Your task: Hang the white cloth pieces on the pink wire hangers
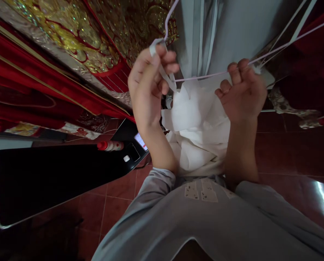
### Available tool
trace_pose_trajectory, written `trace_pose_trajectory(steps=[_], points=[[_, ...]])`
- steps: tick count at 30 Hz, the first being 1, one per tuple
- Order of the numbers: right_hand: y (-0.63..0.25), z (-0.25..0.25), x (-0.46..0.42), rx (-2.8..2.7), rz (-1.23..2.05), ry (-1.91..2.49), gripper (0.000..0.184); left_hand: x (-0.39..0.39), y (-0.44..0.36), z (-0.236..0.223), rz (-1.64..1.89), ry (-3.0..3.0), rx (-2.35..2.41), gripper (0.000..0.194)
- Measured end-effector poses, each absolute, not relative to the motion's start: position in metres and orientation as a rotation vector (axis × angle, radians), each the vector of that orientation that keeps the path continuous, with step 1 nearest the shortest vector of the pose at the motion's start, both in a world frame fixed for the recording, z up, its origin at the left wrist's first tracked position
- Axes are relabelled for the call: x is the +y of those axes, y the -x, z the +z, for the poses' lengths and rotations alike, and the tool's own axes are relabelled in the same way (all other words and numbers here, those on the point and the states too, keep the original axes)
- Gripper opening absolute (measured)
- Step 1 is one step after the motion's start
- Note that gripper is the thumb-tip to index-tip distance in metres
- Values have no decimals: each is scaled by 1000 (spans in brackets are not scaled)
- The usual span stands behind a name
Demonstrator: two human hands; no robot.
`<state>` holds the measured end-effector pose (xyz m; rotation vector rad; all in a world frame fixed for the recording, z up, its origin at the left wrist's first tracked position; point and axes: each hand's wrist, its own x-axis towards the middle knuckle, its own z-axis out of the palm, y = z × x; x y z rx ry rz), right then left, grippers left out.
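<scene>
My left hand is closed, pinching a narrow white strip that loops around its fingertips and hangs below them. A thin lilac cord rises from beside this hand and also runs across to the right. My right hand has its fingers curled at that cord, with a small white piece near the thumb. Motion blurs its fingertips a little. Between and beneath the hands hangs a bunch of white sheet-like material, whose lower part lies in folds against my front.
Red and gold sequined cloth hangs on the left. A black-topped table holds a red-capped bottle, a lit phone, a dark phone and a small white case. Pale grey cloth hangs ahead. Red tiles cover the floor.
</scene>
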<state>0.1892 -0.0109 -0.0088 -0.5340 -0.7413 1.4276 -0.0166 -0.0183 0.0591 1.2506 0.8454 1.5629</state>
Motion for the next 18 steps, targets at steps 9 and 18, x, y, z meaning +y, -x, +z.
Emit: trace_pose_trajectory(steps=[9, 18], points=[[-196, -15, -3, -742, 1433, 566, 23, 1, 51, 15, 1902, -1008, 1083, 20], [-175, -8, -3, -786, 1370, 671, 30, -11, -7, 6, 1710, -957, 734, 22]])
